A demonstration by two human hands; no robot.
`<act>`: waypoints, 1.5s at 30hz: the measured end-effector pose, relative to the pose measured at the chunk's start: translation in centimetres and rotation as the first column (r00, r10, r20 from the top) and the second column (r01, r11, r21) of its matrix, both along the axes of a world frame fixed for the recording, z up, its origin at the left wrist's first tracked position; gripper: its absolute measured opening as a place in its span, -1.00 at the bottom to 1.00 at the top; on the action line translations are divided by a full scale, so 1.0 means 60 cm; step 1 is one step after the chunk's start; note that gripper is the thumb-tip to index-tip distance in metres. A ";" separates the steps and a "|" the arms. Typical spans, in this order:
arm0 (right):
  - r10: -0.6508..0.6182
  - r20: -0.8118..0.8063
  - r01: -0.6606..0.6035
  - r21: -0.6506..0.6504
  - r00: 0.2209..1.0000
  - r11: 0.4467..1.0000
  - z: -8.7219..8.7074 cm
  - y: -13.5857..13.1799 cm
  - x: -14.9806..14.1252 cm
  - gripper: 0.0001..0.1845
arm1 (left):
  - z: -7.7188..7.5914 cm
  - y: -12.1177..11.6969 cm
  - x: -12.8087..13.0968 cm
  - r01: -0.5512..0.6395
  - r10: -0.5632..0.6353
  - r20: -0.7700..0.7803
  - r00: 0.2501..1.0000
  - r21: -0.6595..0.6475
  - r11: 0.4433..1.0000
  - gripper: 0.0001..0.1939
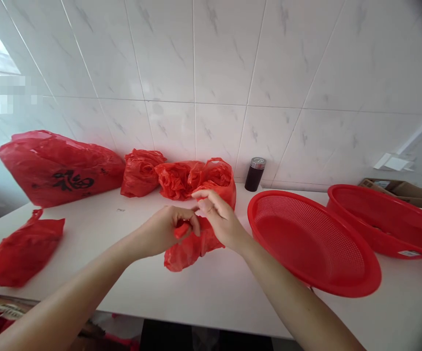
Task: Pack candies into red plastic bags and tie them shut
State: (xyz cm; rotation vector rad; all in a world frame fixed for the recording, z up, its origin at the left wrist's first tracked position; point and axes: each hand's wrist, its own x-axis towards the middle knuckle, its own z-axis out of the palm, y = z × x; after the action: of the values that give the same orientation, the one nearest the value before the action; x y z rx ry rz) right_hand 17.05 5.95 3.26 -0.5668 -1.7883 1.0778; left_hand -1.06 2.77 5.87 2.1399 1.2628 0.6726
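A red plastic bag (185, 256) hangs beneath my two hands, just above the white table. My left hand (167, 226) is closed round a gathered piece of it, whose end pokes out between the thumb and fingers. Beside it, my right hand (221, 217) is also closed, with the thumb and fingers pinched at the top of the same bag. What lies inside the bag cannot be made out. Behind my hands sit more red bags, a bunched one (177, 180) and another with loop handles (218, 173).
A large red bag with black lettering (68, 170), another bunched bag (141, 173) and a small bag (28, 251) lie to the left. Rightward are a dark flask (255, 174), a red perforated basket (306, 243), a red basin (386, 224) and a cardboard box (408, 192).
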 end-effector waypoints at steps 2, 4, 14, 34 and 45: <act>0.070 0.021 -0.066 -0.129 0.997 0.989 -0.029 0.021 -0.013 -0.66 | -0.017 0.001 0.005 -0.138 0.162 -0.083 0.983 0.245 0.960 -0.72; 0.188 -0.036 -0.191 -0.248 0.982 0.950 -0.051 0.029 -0.022 -0.63 | -0.032 0.002 0.008 -0.203 0.264 -0.092 0.960 0.416 0.886 -0.71; -0.076 -0.240 -0.035 -0.428 0.968 0.903 -0.094 0.062 0.031 -0.65 | -0.093 -0.026 -0.046 -0.257 0.272 -0.053 0.961 0.190 0.948 -0.61; -0.080 -0.276 -0.020 -0.342 0.958 0.940 -0.115 -0.011 -0.095 -0.68 | -0.117 -0.047 -0.037 -0.310 0.349 -0.125 0.929 0.256 0.916 -0.57; -0.528 -0.042 0.444 -0.489 0.848 0.751 -0.228 0.121 -0.016 -0.61 | -0.159 -0.114 -0.066 -0.466 0.463 -0.056 0.885 -0.100 0.879 -0.58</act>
State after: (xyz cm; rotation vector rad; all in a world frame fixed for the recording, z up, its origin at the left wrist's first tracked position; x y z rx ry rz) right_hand 16.07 13.20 -10.42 -1.1262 -1.1140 1.1329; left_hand -5.04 -4.04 -3.69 1.7680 1.8145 0.7410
